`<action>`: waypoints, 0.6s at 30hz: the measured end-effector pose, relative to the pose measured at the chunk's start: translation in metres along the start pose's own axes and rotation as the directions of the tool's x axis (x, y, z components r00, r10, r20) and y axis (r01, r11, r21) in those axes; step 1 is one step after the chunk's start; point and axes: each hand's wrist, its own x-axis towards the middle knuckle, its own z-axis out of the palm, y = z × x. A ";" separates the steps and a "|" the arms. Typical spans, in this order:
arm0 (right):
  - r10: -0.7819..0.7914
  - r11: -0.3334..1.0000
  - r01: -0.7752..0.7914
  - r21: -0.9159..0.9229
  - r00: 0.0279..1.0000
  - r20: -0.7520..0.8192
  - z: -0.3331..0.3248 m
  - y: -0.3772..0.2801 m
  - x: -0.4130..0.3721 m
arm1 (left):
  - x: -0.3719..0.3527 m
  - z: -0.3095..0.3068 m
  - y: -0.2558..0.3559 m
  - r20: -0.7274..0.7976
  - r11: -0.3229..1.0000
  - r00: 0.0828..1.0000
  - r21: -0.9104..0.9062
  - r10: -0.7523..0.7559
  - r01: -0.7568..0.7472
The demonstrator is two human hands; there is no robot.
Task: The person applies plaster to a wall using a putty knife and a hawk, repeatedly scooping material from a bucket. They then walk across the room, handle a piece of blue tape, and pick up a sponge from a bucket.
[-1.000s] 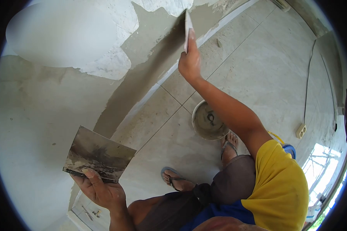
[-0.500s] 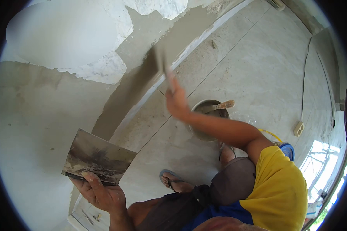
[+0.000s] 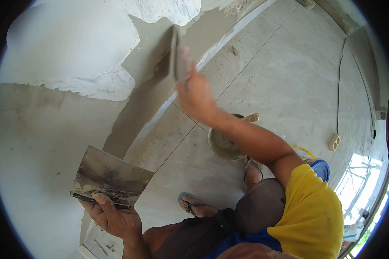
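Note:
My right hand [image 3: 197, 97] is wrapped round the handle of a trowel [image 3: 174, 54], slightly smeared by motion. The trowel's blade shows nearly edge-on against the wall, over a band of damp grey plaster [image 3: 136, 110] just above the skirting. Lower left, my left hand [image 3: 116, 220] grips a broad metal scraper blade [image 3: 112, 170] by its dark back edge, thumb on top. Grey plaster is smeared over that blade, thickest near the thumb. White patches [image 3: 112, 82] with ragged edges lie higher on the wall.
Behind my right forearm stands a bucket [image 3: 222, 146] of grey mix, a wooden-handled tool [image 3: 251, 117] across its rim. A blue-lidded tub [image 3: 320, 168] is by my right side. A socket block [image 3: 334, 142] with a cable lies on the tiled floor [image 3: 285, 86].
My right hand and the trowel have shifted slightly left and up the wall, the blade now reaching toward the white patch. My left hand and the scraper have barely moved.

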 end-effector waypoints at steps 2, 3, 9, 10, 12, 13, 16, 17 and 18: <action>0.037 0.997 -0.049 -0.061 0.982 -0.186 -0.015 0.043 0.031 | -0.004 -0.010 -0.002 -0.026 0.994 1.000 0.114 0.000 0.003; 0.057 0.998 -0.063 -0.011 0.952 -0.300 -0.028 0.062 0.054 | -0.004 -0.008 -0.001 -0.030 0.994 1.000 0.113 0.002 0.002; -0.151 0.988 0.153 -0.032 0.881 -0.449 -0.019 0.117 0.101 | -0.003 -0.004 0.008 -0.070 1.000 0.997 -0.002 -0.013 0.013; -0.164 0.982 0.189 0.019 0.895 -0.414 -0.003 0.109 0.088 | -0.005 -0.004 0.008 -0.105 0.998 0.994 0.058 -0.008 0.014; -0.367 0.925 0.375 -0.061 0.840 -0.400 0.034 0.101 0.054 | -0.006 -0.003 0.008 -0.142 0.993 0.990 0.119 -0.002 0.019; -0.329 0.936 0.351 0.001 0.879 -0.346 0.050 0.095 0.035 | -0.005 0.000 0.010 -0.115 0.999 0.993 0.022 -0.034 0.037; -0.422 0.904 0.426 0.028 0.901 -0.098 0.075 0.077 -0.024 | -0.004 0.000 0.004 -0.057 0.999 0.998 0.010 -0.031 0.031; -0.421 0.905 0.420 0.069 0.907 0.009 0.074 0.071 -0.040 | -0.004 0.000 0.001 -0.037 0.995 0.999 0.100 0.007 -0.004; -0.421 0.905 0.420 0.063 0.907 0.005 0.073 0.070 -0.051 | -0.003 0.001 0.001 -0.032 0.996 0.999 0.094 0.008 -0.005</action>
